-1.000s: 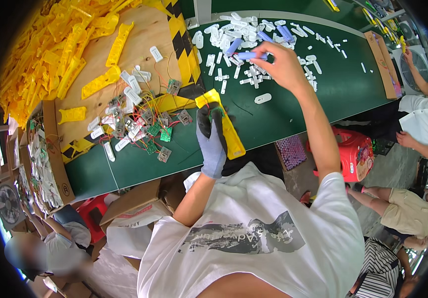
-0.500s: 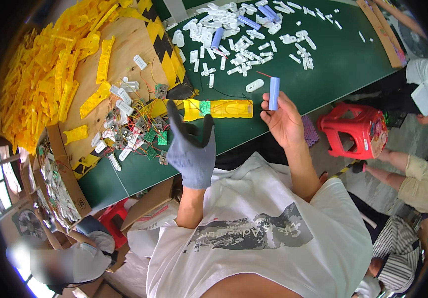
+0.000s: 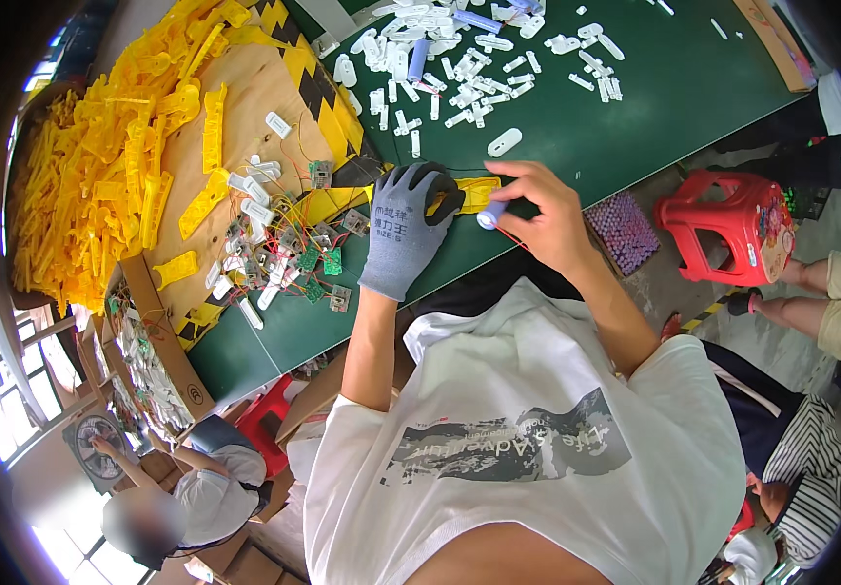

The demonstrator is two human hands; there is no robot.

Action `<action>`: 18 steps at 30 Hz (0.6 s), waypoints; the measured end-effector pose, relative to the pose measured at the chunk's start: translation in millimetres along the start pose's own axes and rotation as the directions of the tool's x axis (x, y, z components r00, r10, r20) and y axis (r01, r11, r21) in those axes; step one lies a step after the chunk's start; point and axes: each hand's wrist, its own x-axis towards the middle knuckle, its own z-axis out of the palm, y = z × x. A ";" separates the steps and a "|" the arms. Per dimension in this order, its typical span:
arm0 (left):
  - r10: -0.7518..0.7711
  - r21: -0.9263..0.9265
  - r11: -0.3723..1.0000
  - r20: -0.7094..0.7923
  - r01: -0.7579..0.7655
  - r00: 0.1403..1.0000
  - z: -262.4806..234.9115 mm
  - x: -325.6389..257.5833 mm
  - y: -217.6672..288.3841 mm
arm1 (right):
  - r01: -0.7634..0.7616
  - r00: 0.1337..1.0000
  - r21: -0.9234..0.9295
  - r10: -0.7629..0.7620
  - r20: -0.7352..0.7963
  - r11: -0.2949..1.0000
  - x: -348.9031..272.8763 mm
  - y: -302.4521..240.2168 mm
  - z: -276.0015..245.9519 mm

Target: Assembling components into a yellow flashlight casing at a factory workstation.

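Note:
My left hand (image 3: 407, 226), in a grey knitted glove with black-coated fingers, is curled over a long yellow plastic housing (image 3: 484, 191) at the table's near edge. The glove hides the middle of the housing and the green circuit board in it. Between the thumb and fingers of my bare right hand (image 3: 552, 216) is a purple cylindrical battery cell (image 3: 488, 217), tilted, with a red wire by its lower end. The cell is just beside the right end of the housing. A white oval plastic cover (image 3: 504, 142) lies just beyond.
To the left lie wired circuit boards with white covers (image 3: 289, 244) and a heap of yellow housings (image 3: 98, 195) on a plywood board (image 3: 245, 107). Small white parts (image 3: 479, 83) and several purple cells lie farther back. A red stool (image 3: 723, 224) and a crate of cells (image 3: 623, 232) stand right.
My left hand has moved right and closed over the yellow housing. My right hand has turned the battery cell from upright to tilted and brought it left, down beside the housing.

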 end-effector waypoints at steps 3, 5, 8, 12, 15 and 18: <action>-0.023 -0.174 0.984 0.032 0.028 0.999 -5.9 0.3 2.7 | -0.133 0.983 0.023 0.128 0.131 0.991 -4.3 11.1 3.7; 0.009 -0.105 0.994 0.022 -0.007 1.000 -12.7 -0.2 5.2 | -0.118 0.979 -0.013 0.119 0.165 0.993 -0.2 11.9 -0.8; 0.026 -0.053 0.998 0.029 -0.025 0.999 -17.7 -4.0 -2.5 | -0.054 0.969 -0.050 0.065 0.239 0.997 4.8 21.6 -8.6; 0.046 -0.065 0.997 -0.055 -0.049 0.997 -7.0 -13.6 -11.1 | -0.088 0.955 -0.026 0.092 0.282 0.996 7.8 25.2 -13.2; 0.070 -0.060 0.995 -0.126 -0.078 0.989 -0.9 -17.4 -10.2 | -0.160 0.949 0.004 0.153 0.276 0.987 9.7 22.2 -14.7; 0.074 -0.101 0.991 -0.102 -0.084 0.992 -2.3 -16.7 -9.9 | -0.170 0.955 0.018 0.160 0.251 0.985 19.6 9.3 -12.7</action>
